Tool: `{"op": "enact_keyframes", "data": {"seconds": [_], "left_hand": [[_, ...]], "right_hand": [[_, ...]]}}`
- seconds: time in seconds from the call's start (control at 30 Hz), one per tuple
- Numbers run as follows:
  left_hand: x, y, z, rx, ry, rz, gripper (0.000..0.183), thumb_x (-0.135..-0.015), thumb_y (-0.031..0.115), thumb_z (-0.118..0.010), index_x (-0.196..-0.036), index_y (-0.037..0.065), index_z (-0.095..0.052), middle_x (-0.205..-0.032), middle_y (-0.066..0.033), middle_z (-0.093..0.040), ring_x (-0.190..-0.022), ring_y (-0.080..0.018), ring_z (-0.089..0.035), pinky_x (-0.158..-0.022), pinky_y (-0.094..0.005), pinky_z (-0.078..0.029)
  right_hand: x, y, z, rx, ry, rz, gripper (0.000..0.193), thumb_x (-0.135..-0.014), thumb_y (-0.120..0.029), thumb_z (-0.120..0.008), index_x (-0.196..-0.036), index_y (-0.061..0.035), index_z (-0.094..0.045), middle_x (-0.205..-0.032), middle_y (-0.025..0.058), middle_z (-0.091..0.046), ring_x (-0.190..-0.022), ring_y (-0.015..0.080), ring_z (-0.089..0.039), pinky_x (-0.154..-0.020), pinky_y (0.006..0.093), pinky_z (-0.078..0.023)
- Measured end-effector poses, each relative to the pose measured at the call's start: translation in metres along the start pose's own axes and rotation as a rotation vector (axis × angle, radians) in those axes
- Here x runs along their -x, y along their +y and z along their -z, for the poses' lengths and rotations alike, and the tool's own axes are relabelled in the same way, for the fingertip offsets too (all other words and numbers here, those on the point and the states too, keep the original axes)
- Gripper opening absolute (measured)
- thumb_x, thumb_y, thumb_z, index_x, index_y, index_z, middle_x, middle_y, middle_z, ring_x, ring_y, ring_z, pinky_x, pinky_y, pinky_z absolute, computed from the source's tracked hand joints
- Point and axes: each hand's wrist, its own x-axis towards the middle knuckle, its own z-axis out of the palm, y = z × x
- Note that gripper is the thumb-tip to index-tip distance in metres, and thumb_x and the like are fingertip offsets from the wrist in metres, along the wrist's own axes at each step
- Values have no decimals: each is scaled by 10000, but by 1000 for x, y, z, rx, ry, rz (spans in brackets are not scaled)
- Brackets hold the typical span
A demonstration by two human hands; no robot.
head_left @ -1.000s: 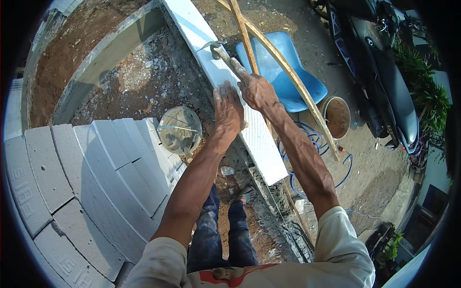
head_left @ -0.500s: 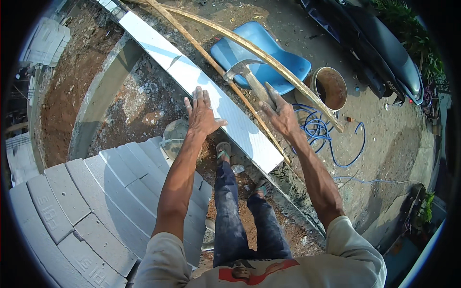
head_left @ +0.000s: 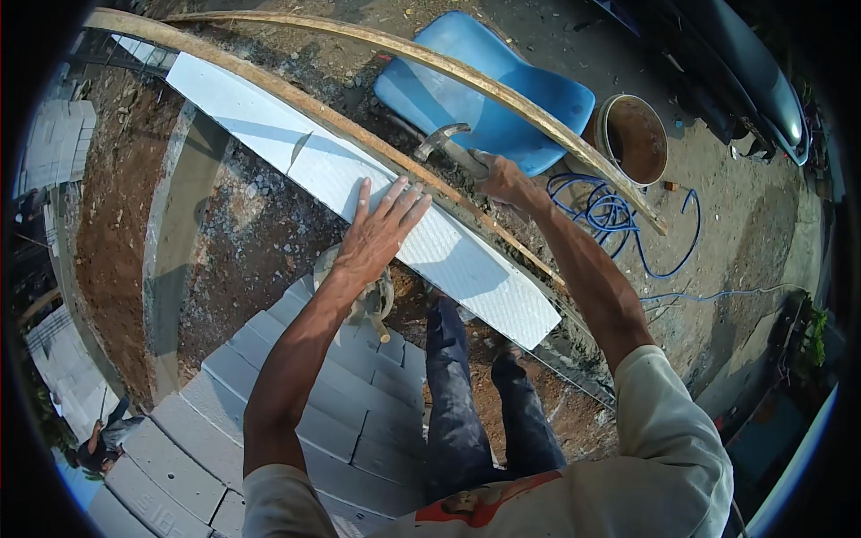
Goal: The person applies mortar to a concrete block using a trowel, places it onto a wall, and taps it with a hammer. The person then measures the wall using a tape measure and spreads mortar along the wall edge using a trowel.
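Left hand (head_left: 381,229) flat, fingers spread, pressing white block (head_left: 359,184) lying along wall line beside wooden pole (head_left: 296,103). Right hand (head_left: 504,179) closed round hammer (head_left: 448,143), head raised over block's far edge. Keep your palm clear of strike point; tap lightly, block likely brittle.

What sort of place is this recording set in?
Likely an outdoor building site: stacked grey blocks, a long white block under the left hand, a hammer in the right hand, bare dirt.

Bright sun, hard shadows, sharp centre, fisheye bend w/ black rim (edges smeared)
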Motion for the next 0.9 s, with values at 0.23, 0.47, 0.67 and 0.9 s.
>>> {"op": "enact_keyframes", "data": {"seconds": [0.23,0.47,0.67,0.9], "left_hand": [[-3,-1,-4,89,-19,1,866,-866,-46,-607,-1647,155,-293,-1655,-77,-343,-1590,-297,-212,-1267,-709,-124],[-4,-2,-7,92,-28,2,860,-881,-31,-608,-1654,148,-274,-1655,-88,-347,-1592,-300,-213,-1268,-707,-99],[-5,-5,-9,128,-13,10,865,-882,-59,-596,-1655,155,-272,-1657,-85,-345,-1594,-299,-208,-1276,-706,-85],[-8,-4,-17,84,42,-5,834,-909,-41,-612,-1647,157,-281,-1669,-62,-323,-1599,-272,-194,-1286,-715,-86]], "right_hand": [[-46,2,-16,7,-49,128,638,-878,-186,-789,-1431,48,-575,-748,75,-667,-639,126,-600,-556,321,-518],[-53,8,-27,-199,-83,150,676,-857,-165,-696,-1509,-54,-559,-682,25,-612,-572,127,-589,-473,303,-523],[-88,44,-42,-95,-89,356,655,-869,-151,-717,-1492,-19,-566,-634,-5,-579,-591,100,-559,-509,312,-509],[-91,52,-32,54,-92,322,725,-820,-193,-859,-1456,19,-583,-1047,168,-773,-890,145,-675,-791,329,-560]]}}
